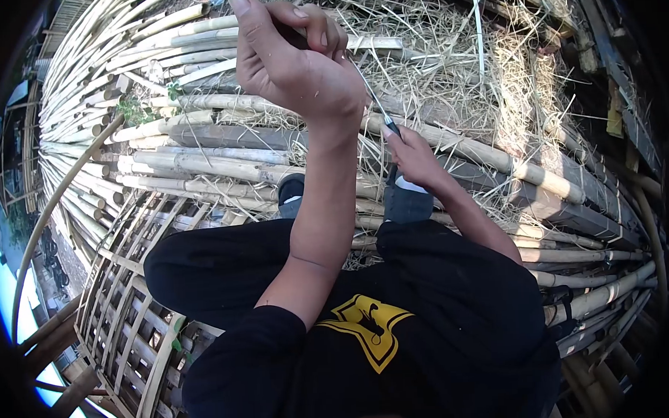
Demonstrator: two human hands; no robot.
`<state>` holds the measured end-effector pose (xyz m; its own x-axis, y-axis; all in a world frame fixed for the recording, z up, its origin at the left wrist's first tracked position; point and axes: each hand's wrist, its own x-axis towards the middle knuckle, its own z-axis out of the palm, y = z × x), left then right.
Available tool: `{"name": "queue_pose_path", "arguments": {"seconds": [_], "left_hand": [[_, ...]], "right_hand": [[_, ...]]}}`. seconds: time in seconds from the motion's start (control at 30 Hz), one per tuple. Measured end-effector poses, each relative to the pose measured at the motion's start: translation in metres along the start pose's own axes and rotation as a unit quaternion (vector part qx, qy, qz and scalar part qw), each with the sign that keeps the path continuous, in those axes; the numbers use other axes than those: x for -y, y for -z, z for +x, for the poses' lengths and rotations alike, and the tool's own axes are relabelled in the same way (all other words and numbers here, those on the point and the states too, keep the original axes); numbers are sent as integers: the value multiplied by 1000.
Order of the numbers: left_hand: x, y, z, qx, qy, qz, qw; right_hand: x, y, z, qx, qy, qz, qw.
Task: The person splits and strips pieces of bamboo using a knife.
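Observation:
Raised near the top centre, my left hand (289,59) has its fingers curled closed; what they hold, if anything, is too hidden to name. Lower and to the right, my right hand (415,158) is closed round the dark handle of a knife (392,124). The knife's thin blade points up and left, its far end passing close by my left wrist. Both hands are above bamboo poles (487,153) and loose straw-like shavings (447,65).
A woven bamboo lattice (136,326) stands at lower left. Many bamboo poles (73,107) fan out at upper left. A curved pole (54,197) rises at the left edge. My feet rest among the poles below the hands.

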<state>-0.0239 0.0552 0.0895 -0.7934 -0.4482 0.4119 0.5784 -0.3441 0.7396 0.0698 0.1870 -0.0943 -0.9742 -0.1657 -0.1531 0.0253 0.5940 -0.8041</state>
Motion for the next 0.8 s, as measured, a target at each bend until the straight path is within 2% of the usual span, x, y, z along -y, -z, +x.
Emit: {"name": "queue_pose_path", "arguments": {"seconds": [0.03,0.07,0.1,0.13,0.2,0.27,0.33,0.4,0.43,0.47,0.53,0.57,0.6,0.63,0.67,0.73,0.77,0.8], "left_hand": [[0,-3,1,-32,13,-9,999],[3,-8,4,-64,14,-29,997],[2,-9,5,-55,17,-22,998],[2,-9,3,-55,16,-23,998],[2,-10,1,-64,15,-14,998],[3,-6,1,-58,12,-9,998],[3,-4,2,-40,4,-21,999],[2,-5,3,-51,11,-29,998],[1,-6,0,-53,9,-10,998],[1,-7,1,-54,2,6,999],[3,1,4,-31,-3,-15,999],[3,5,5,-5,2,-32,999],[2,-1,4,-39,17,-25,999],[2,0,3,-42,22,-22,999],[5,-1,8,-42,17,-28,999],[5,3,12,-43,19,-34,998],[6,4,13,-44,23,-37,998],[5,4,12,-45,24,-35,998]], "right_hand": [[20,23,-1,141,-161,310,926],[29,41,6,255,-288,570,726],[26,43,9,294,-271,669,626],[40,49,8,294,-271,669,627],[76,68,8,120,-167,614,762],[102,85,4,-35,17,465,884],[106,84,-1,-139,164,378,900],[63,35,-6,-202,243,309,897],[47,20,-13,-154,143,159,965],[10,-2,-5,75,-126,28,989],[5,3,-2,30,-83,29,996],[3,3,3,89,-150,144,974],[16,12,-1,147,-224,258,928],[34,27,-2,193,-300,441,824],[35,33,3,187,-292,437,830],[38,36,1,187,-298,518,780],[41,39,0,174,-259,532,787],[47,42,2,176,-260,532,786]]}}
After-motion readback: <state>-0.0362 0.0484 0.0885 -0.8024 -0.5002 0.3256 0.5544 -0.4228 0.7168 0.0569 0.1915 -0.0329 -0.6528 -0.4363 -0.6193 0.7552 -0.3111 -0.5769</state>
